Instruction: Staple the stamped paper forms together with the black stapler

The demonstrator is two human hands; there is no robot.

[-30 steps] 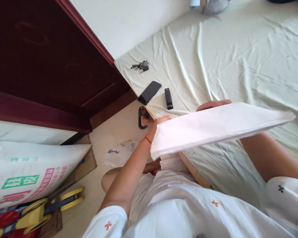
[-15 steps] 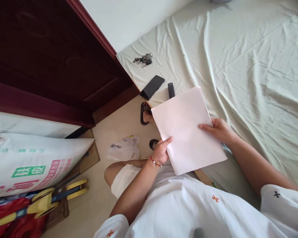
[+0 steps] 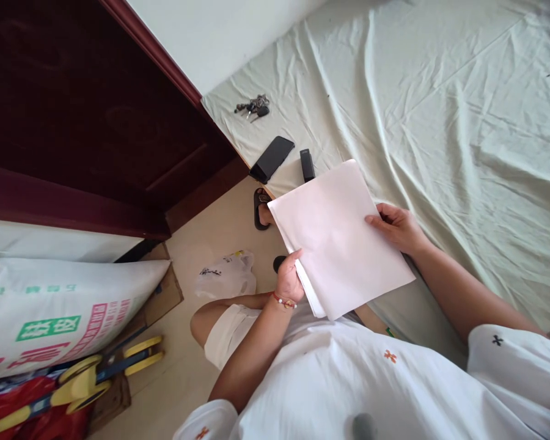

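- Stack of plain white paper sheets (image 3: 343,238) held face-up in front of the torso, over the near edge of the bed; sheet edges fan slightly along the stack's lower-left side.
- Left hand (image 3: 288,278) closed on the stack's lower-left edge — thumb up against that edge, fingers hidden underneath. Red-beaded bracelet (image 3: 283,300) on that wrist.
- Right hand (image 3: 396,227) closed on the stack's right edge — thumb on top of the sheets, fingers curled under.
- Pale green wrinkled bedsheet (image 3: 440,122) covers the bed and runs far beyond the stack, to its right and behind it.
- Small black rectangular device (image 3: 307,165) lies on the sheet just beyond the stack's far corner; cannot tell whether they touch.
- Black smartphone (image 3: 272,159) lies just left of that device, at the bed edge beyond the stack.
- Bunch of keys with black fob (image 3: 252,107) lies farther out on the sheet, well beyond the stack.
- Dark red wooden door (image 3: 96,122) stands well left of the stack.
- Black sandal on a foot (image 3: 259,209) sits on the floor just left of the stack's far-left corner.
- Crumpled clear plastic bag (image 3: 227,276) lies on the beige floor left of the left hand.
- White woven sack with green and pink print (image 3: 59,311) lies far left of the stack, with a yellow-handled tool (image 3: 105,370) just below the sack.
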